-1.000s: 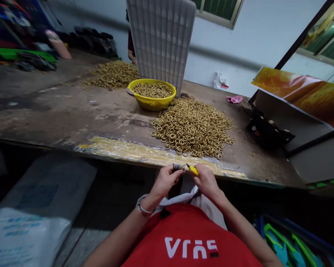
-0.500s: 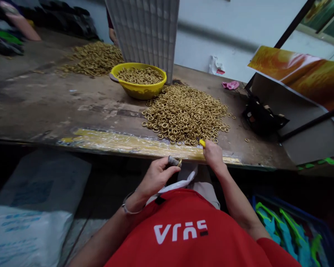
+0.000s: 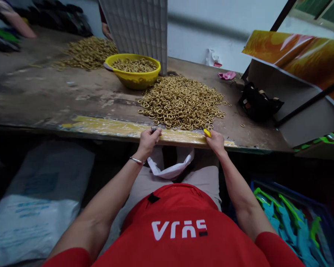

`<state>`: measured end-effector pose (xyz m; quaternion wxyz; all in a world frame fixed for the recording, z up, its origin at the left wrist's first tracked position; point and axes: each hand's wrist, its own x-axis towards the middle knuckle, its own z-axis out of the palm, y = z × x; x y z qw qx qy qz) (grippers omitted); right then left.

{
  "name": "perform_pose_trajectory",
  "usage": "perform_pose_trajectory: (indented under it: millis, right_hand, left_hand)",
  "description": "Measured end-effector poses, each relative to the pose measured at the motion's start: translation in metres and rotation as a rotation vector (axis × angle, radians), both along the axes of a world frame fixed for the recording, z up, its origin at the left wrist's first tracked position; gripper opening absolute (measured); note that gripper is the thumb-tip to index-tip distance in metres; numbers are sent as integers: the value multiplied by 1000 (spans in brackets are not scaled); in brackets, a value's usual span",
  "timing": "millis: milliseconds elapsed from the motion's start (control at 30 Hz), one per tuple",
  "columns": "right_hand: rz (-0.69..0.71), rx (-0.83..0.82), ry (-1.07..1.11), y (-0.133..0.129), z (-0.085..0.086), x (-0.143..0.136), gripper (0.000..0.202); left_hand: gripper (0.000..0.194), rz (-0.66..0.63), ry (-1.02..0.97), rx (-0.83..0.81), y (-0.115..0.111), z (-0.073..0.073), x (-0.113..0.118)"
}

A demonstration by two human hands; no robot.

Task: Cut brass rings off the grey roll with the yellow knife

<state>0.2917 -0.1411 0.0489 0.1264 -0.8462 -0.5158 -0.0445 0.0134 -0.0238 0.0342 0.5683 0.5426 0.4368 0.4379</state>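
Note:
Many gold-coloured rings lie in a pile (image 3: 180,102) on the brown table (image 3: 52,100). At the table's front edge, left of the pile, my left hand (image 3: 149,141) is closed on a small grey piece (image 3: 153,129), its lower part hidden by the fingers. My right hand (image 3: 216,141) grips a yellow-handled tool (image 3: 207,132) just in front of the pile's right side; its dark tip is hard to make out. A strip of yellow tape (image 3: 108,128) runs along the edge between and beside the hands.
Behind the pile stand a yellow bowl (image 3: 139,78) of rings and a grey ribbed panel (image 3: 139,29). A second ring pile (image 3: 89,52) lies back left, near another person's hand (image 3: 107,32). At right are a black bag (image 3: 257,102) and a blue crate (image 3: 295,196).
My left hand has moved forward and left to the table edge with the grey piece. My right hand has shifted slightly, still holding the yellow tool. The view has tilted a little.

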Motion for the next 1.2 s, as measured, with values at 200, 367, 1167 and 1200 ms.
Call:
perform_pose_trajectory:
  millis: [200, 367, 1167, 1200]
  right_hand:
    - [-16, -6, 48, 4, 5, 4, 25]
    - [-18, -16, 94, -1, 6, 6, 26]
    - [428, -83, 191, 73, 10, -105, 12]
    - [427, -98, 180, 80, 10, -108, 13]
  left_hand:
    - [35, -49, -102, -90, 8, 5, -7]
    - [37, -82, -171, -170, 6, 7, -10]
    - [40, -362, -459, -770, -64, -21, 4]
    - [40, -347, -453, -761, -65, -21, 2]
